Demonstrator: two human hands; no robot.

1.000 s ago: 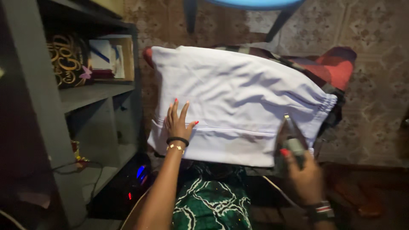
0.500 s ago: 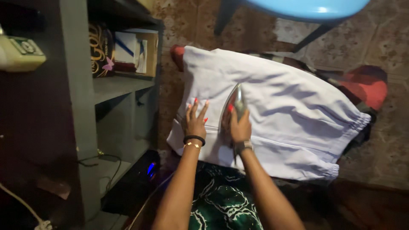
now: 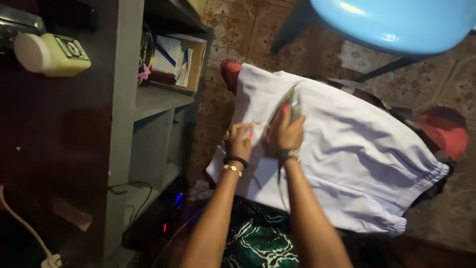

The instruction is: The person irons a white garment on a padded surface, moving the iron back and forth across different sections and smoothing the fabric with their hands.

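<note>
From the head camera, the right hand is closed around the handle of a clothes iron, whose metal body points up and away from the wrist, its sole pressed on a white garment. The iron sits just beyond the right knuckles, on the upper left part of the cloth. A thin cord hangs down from under the right wrist, along the forearm.

The left hand lies just beside the right one, on its left, with the fingers curled and pressing down on the garment near its left edge; it grips nothing that can be made out. It wears a black band and a gold bracelet at the wrist.

The garment spreads to the right of both hands, ending in gathered elastic cuffs well away from them. It lies on a padded support over a patterned tile floor; red cloth shows past its far right end.

To the left of the left hand stands a grey shelf unit holding boxes. Above the hands is a blue plastic chair. Below the forearms lies green patterned fabric.
</note>
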